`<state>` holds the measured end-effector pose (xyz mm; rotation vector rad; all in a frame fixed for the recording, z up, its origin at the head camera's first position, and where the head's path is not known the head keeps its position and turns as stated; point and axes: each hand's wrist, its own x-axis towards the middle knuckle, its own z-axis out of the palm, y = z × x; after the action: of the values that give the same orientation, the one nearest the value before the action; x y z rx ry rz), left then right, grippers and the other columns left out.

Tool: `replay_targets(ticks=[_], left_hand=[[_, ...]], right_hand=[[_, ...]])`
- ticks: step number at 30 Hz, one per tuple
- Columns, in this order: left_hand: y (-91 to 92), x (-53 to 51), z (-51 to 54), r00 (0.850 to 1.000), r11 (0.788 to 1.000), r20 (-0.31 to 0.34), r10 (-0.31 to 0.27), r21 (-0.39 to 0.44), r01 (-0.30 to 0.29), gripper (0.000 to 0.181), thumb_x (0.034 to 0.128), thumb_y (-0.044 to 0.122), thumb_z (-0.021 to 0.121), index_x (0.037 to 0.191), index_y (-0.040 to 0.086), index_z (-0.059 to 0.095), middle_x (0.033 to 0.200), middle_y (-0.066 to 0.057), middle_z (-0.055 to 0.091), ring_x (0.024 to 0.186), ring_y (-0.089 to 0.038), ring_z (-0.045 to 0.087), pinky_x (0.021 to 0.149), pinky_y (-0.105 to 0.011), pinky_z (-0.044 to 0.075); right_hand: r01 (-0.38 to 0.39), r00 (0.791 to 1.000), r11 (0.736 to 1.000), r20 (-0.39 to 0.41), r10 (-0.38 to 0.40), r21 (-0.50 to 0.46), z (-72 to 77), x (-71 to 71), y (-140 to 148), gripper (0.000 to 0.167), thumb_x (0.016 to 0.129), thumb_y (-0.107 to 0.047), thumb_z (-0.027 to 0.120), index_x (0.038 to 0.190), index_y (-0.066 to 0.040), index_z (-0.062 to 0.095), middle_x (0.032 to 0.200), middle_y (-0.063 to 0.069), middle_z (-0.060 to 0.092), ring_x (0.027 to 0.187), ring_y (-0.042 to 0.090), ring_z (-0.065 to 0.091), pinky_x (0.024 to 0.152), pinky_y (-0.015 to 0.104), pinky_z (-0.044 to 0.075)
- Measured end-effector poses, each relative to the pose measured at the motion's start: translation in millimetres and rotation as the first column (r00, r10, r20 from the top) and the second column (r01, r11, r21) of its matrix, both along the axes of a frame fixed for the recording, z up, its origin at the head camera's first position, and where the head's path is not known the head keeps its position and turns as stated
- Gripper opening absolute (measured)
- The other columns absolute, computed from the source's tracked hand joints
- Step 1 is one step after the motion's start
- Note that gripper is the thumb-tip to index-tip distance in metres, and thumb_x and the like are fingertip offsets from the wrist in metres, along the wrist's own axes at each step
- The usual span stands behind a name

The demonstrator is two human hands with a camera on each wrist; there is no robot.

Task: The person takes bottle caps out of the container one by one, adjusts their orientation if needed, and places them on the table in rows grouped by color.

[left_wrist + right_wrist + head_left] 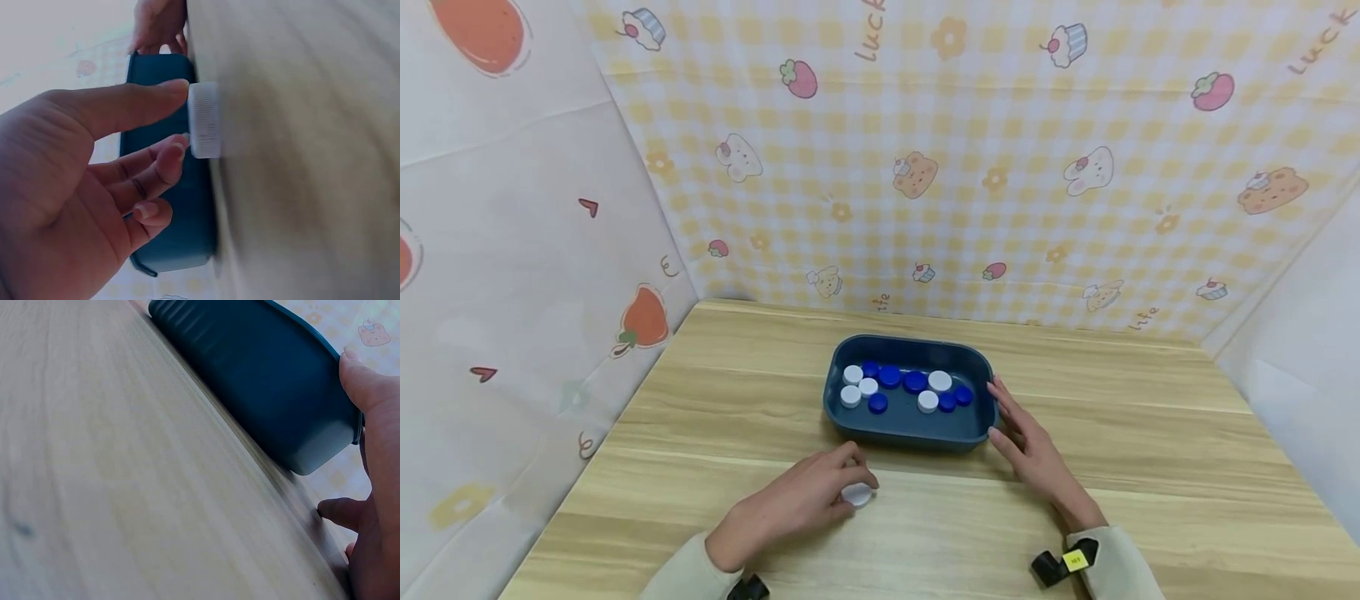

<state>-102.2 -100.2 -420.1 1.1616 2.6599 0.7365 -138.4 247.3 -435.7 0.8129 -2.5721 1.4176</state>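
Note:
My left hand (808, 496) is at the table in front of the tray, with its thumb and a finger around a white bottle cap (857, 494). In the left wrist view the cap (205, 120) shows its ribbed side, low against the tabletop; the thumb tip meets one edge and the other fingers curl beside it. The dark blue tray (910, 429) holds several white caps (939, 382) and several blue caps (890, 377). My right hand (1033, 454) touches the tray's right end, fingers fairly straight, its thumb (362, 381) at the rim.
The wooden table (1150, 433) carries the tray near its middle. Behind it hangs a yellow checked cloth (1000, 225), and a white printed cloth (535, 275) stands on the left. A black wrist device (1063, 562) sits on the right sleeve.

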Motion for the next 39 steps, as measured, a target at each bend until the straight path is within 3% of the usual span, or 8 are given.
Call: replay_targets(ticks=[5, 8, 12, 16, 22, 25, 29, 39], left_hand=[[3.3, -2.5, 8.7, 0.994, 0.996, 0.106, -0.027, 0.089, 0.017, 0.027, 0.0872, 0.013, 0.071, 0.113, 0.021, 0.068, 0.109, 0.010, 0.051, 0.072, -0.001, 0.049, 0.066, -0.019, 0.045], [7.5, -6.4, 12.8, 0.990, 0.984, 0.128, -0.056, 0.175, 0.033, 0.027, 0.0874, 0.012, 0.071, 0.113, 0.019, 0.068, 0.108, 0.009, 0.052, 0.070, -0.002, 0.048, 0.062, -0.017, 0.045], [16.5, -15.0, 17.2, 0.993, 0.948, 0.070, -0.100, 0.310, 0.073, 0.029, 0.0866, 0.009, 0.071, 0.114, 0.014, 0.067, 0.107, 0.005, 0.055, 0.069, -0.003, 0.049, 0.060, -0.019, 0.047], [26.2, -27.5, 22.5, 0.996, 0.922, -0.006, -0.089, 0.378, 0.085, 0.030, 0.0856, 0.009, 0.072, 0.115, 0.013, 0.067, 0.104, 0.002, 0.057, 0.067, -0.007, 0.050, 0.058, -0.020, 0.046], [39.6, -51.0, 30.7, 0.999, 0.943, -0.053, -0.010, 0.332, 0.027, 0.029, 0.0860, 0.010, 0.072, 0.115, 0.011, 0.066, 0.106, 0.000, 0.059, 0.066, -0.004, 0.049, 0.058, -0.019, 0.044], [46.7, -60.2, 37.7, 1.000, 0.950, -0.021, 0.019, 0.313, -0.011, 0.031, 0.0867, 0.011, 0.072, 0.117, 0.012, 0.066, 0.107, 0.001, 0.058, 0.067, -0.005, 0.049, 0.059, -0.022, 0.045], [55.6, -70.4, 42.6, 0.998, 0.956, 0.043, 0.037, 0.290, -0.048, 0.032, 0.0883, 0.012, 0.070, 0.120, 0.012, 0.065, 0.107, 0.000, 0.059, 0.069, -0.008, 0.051, 0.061, -0.023, 0.047], [70.2, -92.0, 33.5, 0.989, 0.983, 0.121, 0.085, 0.152, -0.103, 0.035, 0.0882, 0.012, 0.070, 0.122, 0.015, 0.063, 0.112, -0.009, 0.058, 0.071, -0.011, 0.052, 0.061, -0.021, 0.046]], right_hand=[[0.007, 1.000, 1.000, 0.002, -0.007, 0.004, 1.1, 0.6, 1.0, 0.057, 0.095, 0.001, 0.053, 0.147, 0.003, 0.029, 0.154, 0.023, 0.018, 0.129, 0.047, 0.035, 0.092, 0.055, 0.039], [0.008, 1.000, 1.000, 0.006, -0.008, 0.009, 0.5, 0.4, 1.2, 0.057, 0.096, 0.001, 0.053, 0.147, 0.003, 0.029, 0.154, 0.024, 0.018, 0.130, 0.047, 0.035, 0.092, 0.055, 0.039], [0.009, 1.000, 1.000, 0.010, -0.009, 0.014, 0.3, 0.2, 0.8, 0.056, 0.096, 0.000, 0.052, 0.147, 0.003, 0.029, 0.154, 0.024, 0.018, 0.130, 0.047, 0.034, 0.093, 0.054, 0.039], [0.004, 1.000, 1.000, 0.007, -0.004, 0.010, -0.7, -0.6, 0.7, 0.056, 0.096, 0.000, 0.053, 0.147, 0.002, 0.029, 0.154, 0.024, 0.018, 0.130, 0.047, 0.034, 0.093, 0.055, 0.039], [-0.002, 1.000, 1.000, -0.010, 0.002, 0.001, -18.4, -8.6, 7.4, 0.060, 0.096, 0.000, 0.053, 0.150, -0.006, 0.028, 0.157, 0.014, 0.017, 0.131, 0.043, 0.034, 0.093, 0.054, 0.039], [0.006, 1.000, 1.000, -0.012, -0.006, 0.003, -31.0, -14.3, 12.2, 0.062, 0.097, -0.002, 0.053, 0.152, -0.013, 0.027, 0.158, 0.006, 0.016, 0.133, 0.039, 0.034, 0.094, 0.051, 0.039], [0.008, 1.000, 1.000, -0.009, -0.008, 0.004, -36.6, -17.5, 14.0, 0.062, 0.097, -0.006, 0.054, 0.152, -0.017, 0.026, 0.159, 0.001, 0.016, 0.134, 0.036, 0.035, 0.095, 0.050, 0.040], [0.010, 1.000, 1.000, -0.013, -0.010, 0.002, -35.7, -16.5, 13.7, 0.062, 0.097, -0.006, 0.054, 0.152, -0.018, 0.027, 0.158, 0.001, 0.016, 0.134, 0.036, 0.035, 0.095, 0.051, 0.039]])
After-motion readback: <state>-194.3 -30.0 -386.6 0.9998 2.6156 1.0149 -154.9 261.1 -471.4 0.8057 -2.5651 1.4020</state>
